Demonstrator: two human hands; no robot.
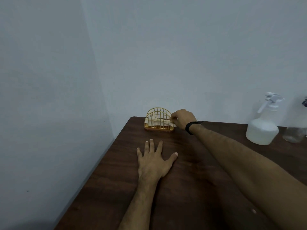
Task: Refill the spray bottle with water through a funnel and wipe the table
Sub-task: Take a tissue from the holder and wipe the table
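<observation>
The dark wooden table meets a pale wall at its far edge, and a yellow wire napkin holder stands at the table's far left corner; all positions below are given relative to this holder. White paper napkins sit upright inside it. The right hand is at the holder's right end, fingers curled and pinched on the edge of a napkin where it projects from the wire frame; a black wristband circles the wrist just behind. The left hand lies flat on the table nearer the person than the holder, palm down, fingers spread and gripping nothing. The spray bottle, translucent white with a white trigger head, stands upright well to the right of the holder, close to the wall. A clear glass vessel stands just beyond the bottle, farther right, partly cut off by the frame edge; its type cannot be determined
</observation>
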